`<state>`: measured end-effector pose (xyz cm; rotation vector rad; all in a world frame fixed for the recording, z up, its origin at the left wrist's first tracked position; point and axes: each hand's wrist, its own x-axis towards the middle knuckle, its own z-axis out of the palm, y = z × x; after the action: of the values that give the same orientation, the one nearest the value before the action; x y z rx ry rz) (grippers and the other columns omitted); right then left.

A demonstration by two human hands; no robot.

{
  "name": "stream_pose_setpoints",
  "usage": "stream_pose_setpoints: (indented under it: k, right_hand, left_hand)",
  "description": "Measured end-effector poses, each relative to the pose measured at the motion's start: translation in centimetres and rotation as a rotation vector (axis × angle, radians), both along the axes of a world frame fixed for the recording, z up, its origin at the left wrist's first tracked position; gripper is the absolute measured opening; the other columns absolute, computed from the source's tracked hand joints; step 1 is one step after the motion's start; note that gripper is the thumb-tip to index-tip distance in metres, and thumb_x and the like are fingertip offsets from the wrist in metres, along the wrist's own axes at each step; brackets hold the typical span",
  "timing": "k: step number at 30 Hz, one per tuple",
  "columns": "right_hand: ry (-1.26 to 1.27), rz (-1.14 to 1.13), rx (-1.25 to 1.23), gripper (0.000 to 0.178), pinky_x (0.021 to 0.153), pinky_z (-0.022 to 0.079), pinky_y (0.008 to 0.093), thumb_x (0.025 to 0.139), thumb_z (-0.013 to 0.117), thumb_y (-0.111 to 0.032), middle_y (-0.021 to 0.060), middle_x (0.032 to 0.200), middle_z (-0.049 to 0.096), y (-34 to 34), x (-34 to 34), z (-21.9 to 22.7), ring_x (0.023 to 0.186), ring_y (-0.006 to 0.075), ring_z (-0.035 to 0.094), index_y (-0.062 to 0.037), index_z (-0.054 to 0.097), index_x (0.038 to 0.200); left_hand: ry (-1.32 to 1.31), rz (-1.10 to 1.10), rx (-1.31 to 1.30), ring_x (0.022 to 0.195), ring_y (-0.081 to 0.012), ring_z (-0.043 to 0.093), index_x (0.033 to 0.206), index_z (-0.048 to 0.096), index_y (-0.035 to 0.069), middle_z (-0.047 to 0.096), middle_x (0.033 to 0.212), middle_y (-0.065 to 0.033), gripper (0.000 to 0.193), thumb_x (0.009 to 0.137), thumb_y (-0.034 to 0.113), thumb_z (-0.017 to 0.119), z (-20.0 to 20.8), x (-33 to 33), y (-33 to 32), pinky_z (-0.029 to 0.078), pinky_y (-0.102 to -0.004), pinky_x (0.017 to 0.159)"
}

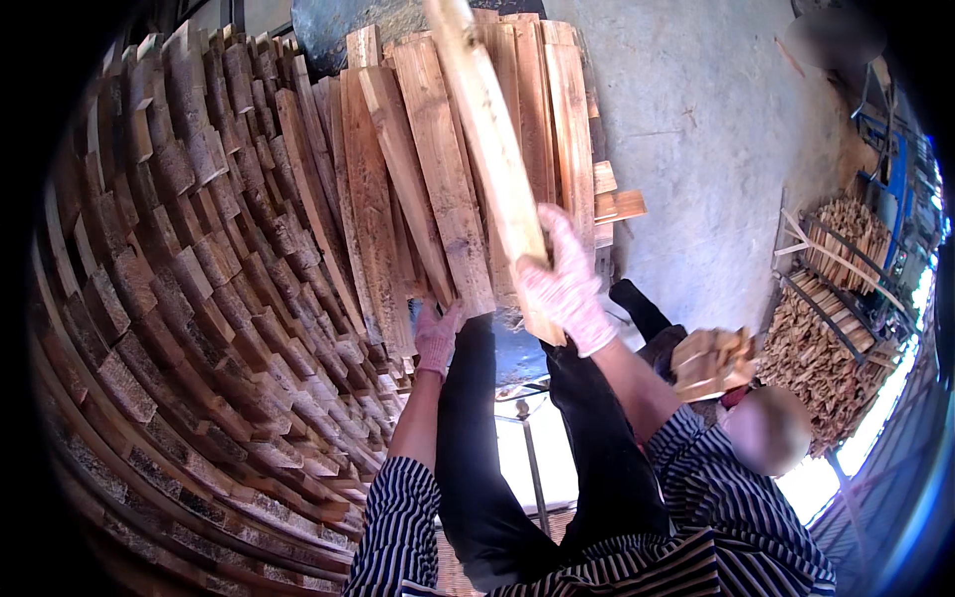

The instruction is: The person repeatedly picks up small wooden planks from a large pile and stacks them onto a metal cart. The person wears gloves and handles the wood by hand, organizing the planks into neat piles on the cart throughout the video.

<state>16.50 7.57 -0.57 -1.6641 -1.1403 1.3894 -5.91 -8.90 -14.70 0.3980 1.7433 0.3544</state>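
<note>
My right hand (569,284), in a pale pink glove, grips a long light-coloured wooden board (487,139) near its lower end. This board slants up and away, raised above a pile of planks (567,129). Lower and to the left, my gloved left hand (438,336) is closed at the near end of a narrow wooden plank (403,179) lying slanted on the pile. Part of its fingers is hidden by the wood. A wider plank (443,169) lies just right of that one, its near end by my knee.
A tall, tightly packed stack of boards (199,269) fills the left side. Grey concrete floor (686,149) lies to the right. A person (766,428) is close at my right, beside a bundle of short wood pieces (714,363). Bins of wood scraps (816,338) stand farther right.
</note>
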Motion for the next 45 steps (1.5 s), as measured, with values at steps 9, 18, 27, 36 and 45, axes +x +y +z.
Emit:
stream_pose_setpoints:
  k: [9, 18, 27, 36, 45]
  right_hand:
    - [-0.082, 0.372, -0.543, 0.094, 0.119, 0.041, 0.0460, 0.087, 0.080, -0.040, 0.0254, 0.159, 0.044, -0.1, -7.0, 0.1, 0.145, 0.0425, 0.046, -0.0155, 0.029, 0.162]
    - [-0.230, 0.235, -0.701, 0.094, 0.107, 0.052, 0.0444, 0.083, 0.076, -0.018, 0.0269, 0.137, 0.064, -0.1, -5.5, -2.9, 0.127, 0.0383, 0.063, -0.0198, 0.029, 0.165]
    - [0.076, 0.463, -0.846, 0.092, 0.088, 0.058, 0.0417, 0.079, 0.079, -0.021, 0.0267, 0.106, 0.072, -3.1, -2.1, 3.9, 0.097, 0.0354, 0.072, -0.0046, 0.036, 0.159]
    - [0.604, 0.313, -0.763, 0.120, 0.119, 0.039, 0.0383, 0.078, 0.087, -0.021, 0.0232, 0.157, 0.045, -7.5, -4.7, 11.1, 0.142, 0.0293, 0.048, -0.0042, 0.009, 0.167]
    - [0.101, 0.549, -0.645, 0.117, 0.116, 0.045, 0.0403, 0.081, 0.083, -0.023, 0.0282, 0.152, 0.051, -4.2, -9.9, 7.2, 0.135, 0.0374, 0.057, -0.0129, 0.006, 0.169]
  left_hand:
    - [-0.242, 0.051, 0.244, 0.148, -0.0245, 0.041, 0.161, 0.031, -0.003, 0.042, 0.161, -0.0173, 0.068, 0.100, 0.004, 0.061, 9.4, 1.1, 0.7, 0.033, -0.0368, 0.123]
    - [-0.415, 0.239, -0.033, 0.125, -0.0202, 0.060, 0.150, 0.045, -0.001, 0.056, 0.146, -0.0134, 0.058, 0.096, 0.003, 0.067, 11.8, 4.5, 5.0, 0.051, -0.0345, 0.106]
    - [-0.258, 0.510, 0.008, 0.124, -0.0240, 0.059, 0.148, 0.049, 0.007, 0.054, 0.148, -0.0086, 0.074, 0.102, 0.064, 0.052, 11.0, 1.6, 10.7, 0.049, -0.0410, 0.107]
    - [-0.270, 0.367, 0.031, 0.125, -0.0217, 0.058, 0.149, 0.049, 0.006, 0.058, 0.139, -0.0107, 0.069, 0.109, 0.062, 0.041, 17.6, -0.2, 6.0, 0.047, -0.0357, 0.110]
    - [-0.189, 0.722, 0.180, 0.132, -0.0279, 0.055, 0.154, 0.043, 0.004, 0.055, 0.146, -0.0167, 0.059, 0.111, 0.045, 0.040, 10.5, -3.7, 11.6, 0.048, -0.0386, 0.112]
